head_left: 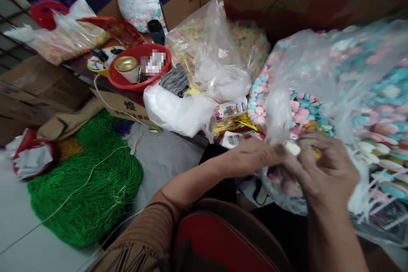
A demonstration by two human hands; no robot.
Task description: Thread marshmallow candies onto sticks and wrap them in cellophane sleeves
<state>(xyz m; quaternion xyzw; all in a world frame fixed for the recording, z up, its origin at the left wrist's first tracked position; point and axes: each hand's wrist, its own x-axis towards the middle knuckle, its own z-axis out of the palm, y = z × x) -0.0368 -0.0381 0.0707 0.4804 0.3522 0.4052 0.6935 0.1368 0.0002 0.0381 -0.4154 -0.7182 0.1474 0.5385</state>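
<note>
My left hand (259,157) reaches in from the left, its thumb and fingers closed at a small white marshmallow (292,148). Right beside it, my right hand (330,165) is curled with bent fingers touching the same spot. A bit of yellow-orange shows between the right fingers, too blurred to name. Both hands are over an open clear plastic bag (279,114) of pink, blue and white marshmallows (299,112). Further right lie more flat pastel marshmallows (390,112), some near thin white sticks (371,204).
Behind stand bags of small candies (185,42) and a cardboard box (306,0). A red basket (138,87) holds a tin (126,66). White plastic (178,108) and gold ties (234,124) lie along the table edge. Green string (89,187) is heaped on the left.
</note>
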